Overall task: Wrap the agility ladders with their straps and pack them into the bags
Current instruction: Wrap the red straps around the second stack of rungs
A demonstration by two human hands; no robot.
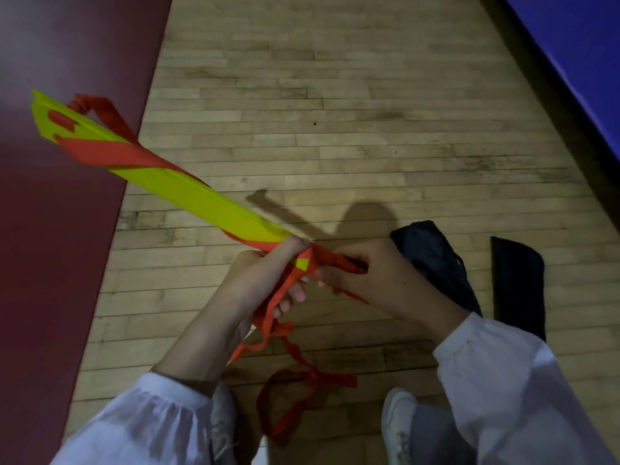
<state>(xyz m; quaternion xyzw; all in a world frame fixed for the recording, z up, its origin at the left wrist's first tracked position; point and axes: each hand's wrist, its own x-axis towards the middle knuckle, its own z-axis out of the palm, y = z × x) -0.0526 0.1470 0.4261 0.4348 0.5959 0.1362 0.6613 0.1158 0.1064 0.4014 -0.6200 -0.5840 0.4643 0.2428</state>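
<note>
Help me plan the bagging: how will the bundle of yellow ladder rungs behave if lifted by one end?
The yellow rung bundle is likely stiff: it juts straight out from the left hand without sagging. Probably light, since one end grip holds it up. Its loose red strap hangs floppy and could snag.
</note>
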